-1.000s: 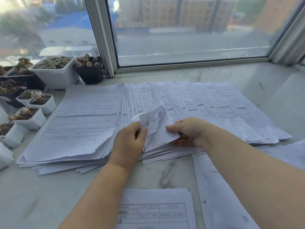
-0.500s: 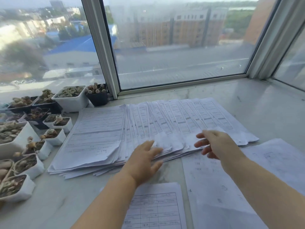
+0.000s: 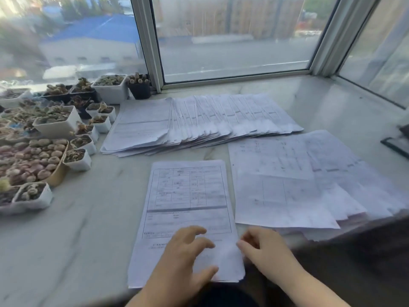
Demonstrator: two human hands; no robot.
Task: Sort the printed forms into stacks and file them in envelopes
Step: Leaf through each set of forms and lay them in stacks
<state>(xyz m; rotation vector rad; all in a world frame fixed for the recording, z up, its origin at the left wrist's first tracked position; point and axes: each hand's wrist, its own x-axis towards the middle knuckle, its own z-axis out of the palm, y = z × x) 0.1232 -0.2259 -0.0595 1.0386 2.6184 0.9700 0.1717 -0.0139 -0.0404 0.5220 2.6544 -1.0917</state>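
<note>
The sill (image 3: 84, 235) is pale, smooth stone with faint grey veining. Thin white sheets printed with ruled tables lie on it in three groups.

A fanned stack of forms (image 3: 199, 122) lies toward the far edge, below the window frame (image 3: 152, 52). A loose overlapping pile (image 3: 298, 180) lies toward the right edge. A single near stack (image 3: 188, 213) lies at the near edge, squared and upright to the viewer.

The left hand (image 3: 188, 255) lies palm down on the lower part of the near stack, fingers spread and slightly bent, gripping nothing. The right hand (image 3: 263, 249) is at that stack's right edge, fingers loosely curled; the picture is too blurred to show whether they pinch the paper.

Small square plastic pots of succulents (image 3: 55, 138) crowd the left edge.
</note>
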